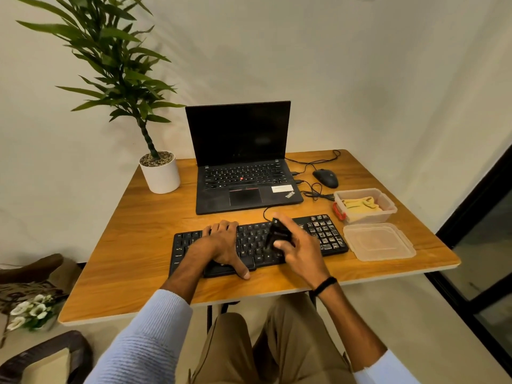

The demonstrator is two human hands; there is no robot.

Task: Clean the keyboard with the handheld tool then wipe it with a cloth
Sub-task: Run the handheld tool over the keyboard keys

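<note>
Keyboard [255,239] near centre of table [124,245]. Right hand [300,248] grip curled round black tool [277,231], over middle keys. Left hand [221,245] flat on left half, holding nothing. Judged: tool step in hand. Next: sweep other rows, then fetch cloth [358,205] from box [368,217], right.

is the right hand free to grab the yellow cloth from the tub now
Probably not: the right hand grips the black tool. The tub is open, its lid beside it, so the cloth looks reachable once the tool is down.
</note>
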